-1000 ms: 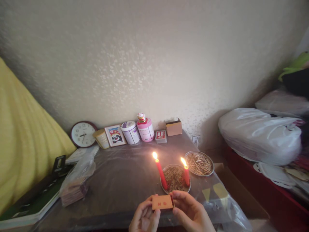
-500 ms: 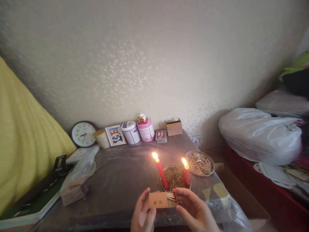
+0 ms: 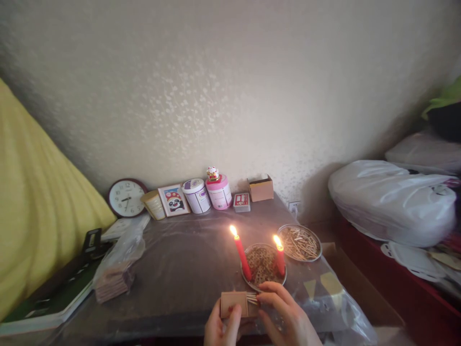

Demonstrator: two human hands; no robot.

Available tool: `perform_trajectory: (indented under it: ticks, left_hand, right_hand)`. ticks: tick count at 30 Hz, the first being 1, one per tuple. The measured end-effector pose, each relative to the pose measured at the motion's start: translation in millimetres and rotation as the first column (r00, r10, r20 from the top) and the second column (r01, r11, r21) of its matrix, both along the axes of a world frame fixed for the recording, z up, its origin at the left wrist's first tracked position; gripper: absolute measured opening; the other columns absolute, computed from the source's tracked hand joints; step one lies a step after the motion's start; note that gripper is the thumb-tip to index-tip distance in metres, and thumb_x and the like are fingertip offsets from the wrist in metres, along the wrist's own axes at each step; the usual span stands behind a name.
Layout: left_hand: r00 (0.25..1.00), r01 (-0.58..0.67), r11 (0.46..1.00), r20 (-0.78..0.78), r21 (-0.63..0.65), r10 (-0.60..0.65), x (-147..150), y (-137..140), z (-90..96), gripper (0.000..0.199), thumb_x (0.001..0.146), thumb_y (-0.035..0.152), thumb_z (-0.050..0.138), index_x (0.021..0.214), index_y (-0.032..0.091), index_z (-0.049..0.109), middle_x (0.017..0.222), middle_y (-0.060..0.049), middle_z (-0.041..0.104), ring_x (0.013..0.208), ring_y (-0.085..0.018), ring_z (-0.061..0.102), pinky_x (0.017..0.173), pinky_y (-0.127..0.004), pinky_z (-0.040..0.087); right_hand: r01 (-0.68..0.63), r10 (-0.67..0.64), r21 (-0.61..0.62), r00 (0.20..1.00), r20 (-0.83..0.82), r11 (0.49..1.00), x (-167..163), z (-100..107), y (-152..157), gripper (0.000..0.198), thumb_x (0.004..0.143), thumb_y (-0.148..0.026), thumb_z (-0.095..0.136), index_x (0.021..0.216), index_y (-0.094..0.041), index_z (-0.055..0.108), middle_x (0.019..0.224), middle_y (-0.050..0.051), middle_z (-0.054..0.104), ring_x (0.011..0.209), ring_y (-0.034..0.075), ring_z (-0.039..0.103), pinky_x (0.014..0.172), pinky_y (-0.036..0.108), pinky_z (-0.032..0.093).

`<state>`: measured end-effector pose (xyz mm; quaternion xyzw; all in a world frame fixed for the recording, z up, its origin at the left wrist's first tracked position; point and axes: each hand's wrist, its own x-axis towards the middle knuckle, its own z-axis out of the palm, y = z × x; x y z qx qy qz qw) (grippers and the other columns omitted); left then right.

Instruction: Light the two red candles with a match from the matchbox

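My left hand (image 3: 225, 323) is closed around a small tan matchbox (image 3: 230, 302), its thumb across the front face. Several pale matches (image 3: 251, 298) stick out at the box's right end, their heads hidden. At those match ends are the curled fingers of my right hand (image 3: 284, 312), its thumb lower down. Just beyond my hands, two lit red candles, the taller left candle (image 3: 242, 259) tilted and the shorter right candle (image 3: 280, 262), stand in a round metal dish (image 3: 246, 283) with a brown, grainy-looking filling.
A second metal dish (image 3: 319, 254) of matchsticks stands right of the candles. Along the wall are a clock (image 3: 127, 198), a panda picture (image 3: 175, 201), canisters (image 3: 196, 197) and a small carton (image 3: 261, 188). A bagged paper stack (image 3: 114, 283) lies left. White bags (image 3: 392, 202) are at right.
My right fingers have shifted from the open end of the matchbox onto the match ends. My left thumb has moved up over the box front. The view has shifted slightly.
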<state>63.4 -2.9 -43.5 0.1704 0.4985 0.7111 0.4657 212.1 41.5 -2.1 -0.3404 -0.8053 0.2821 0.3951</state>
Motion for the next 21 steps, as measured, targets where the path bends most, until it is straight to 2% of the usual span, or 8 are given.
perform_trajectory:
  ticks: [5,9,17,21]
  left_hand:
    - [0.987,-0.044,0.998,-0.155,-0.045,0.037,4.0,-1.1,3.4,0.051,0.054,0.053,0.079,0.085,0.014,0.069,0.075,-0.013,0.075,0.075,-0.034,0.071,0.069,-0.041,0.057]
    - [0.962,-0.067,0.993,-0.271,-0.092,0.040,3.6,-1.7,4.2,0.050,0.053,0.055,0.078,0.081,0.014,0.069,0.072,-0.014,0.074,0.072,-0.033,0.070,0.069,-0.040,0.056]
    - [0.979,-0.049,0.994,-0.202,-0.095,0.029,8.2,-0.7,0.5,0.051,0.052,0.055,0.078,0.082,0.013,0.070,0.071,-0.014,0.074,0.068,-0.032,0.070,0.064,-0.041,0.057]
    - [0.978,-0.060,0.994,-0.205,-0.093,0.039,8.0,0.0,-1.3,0.050,0.051,0.053,0.079,0.081,0.014,0.070,0.073,-0.014,0.075,0.071,-0.033,0.070,0.067,-0.042,0.057]
  right_hand:
    - [0.015,-0.022,0.064,0.994,0.107,0.998,0.2,-3.4,-1.7,0.021,0.084,-0.013,0.049,0.093,-0.021,0.067,0.110,0.011,0.065,0.089,0.020,0.071,0.076,0.025,0.058]
    - [0.004,-0.012,0.039,0.981,0.192,0.999,0.0,-3.3,-2.2,0.021,0.084,-0.012,0.048,0.085,-0.019,0.067,0.113,0.013,0.063,0.088,0.021,0.071,0.074,0.027,0.058]
    - [0.026,-0.031,0.024,0.968,0.249,0.999,0.0,-0.3,-2.2,0.022,0.086,-0.014,0.047,0.091,-0.017,0.068,0.117,0.016,0.062,0.094,0.024,0.070,0.077,0.031,0.058]
    - [0.025,-0.034,0.039,0.972,0.232,0.999,-1.6,0.4,-1.0,0.024,0.085,-0.013,0.048,0.095,-0.016,0.069,0.116,0.016,0.064,0.095,0.024,0.070,0.079,0.029,0.058]
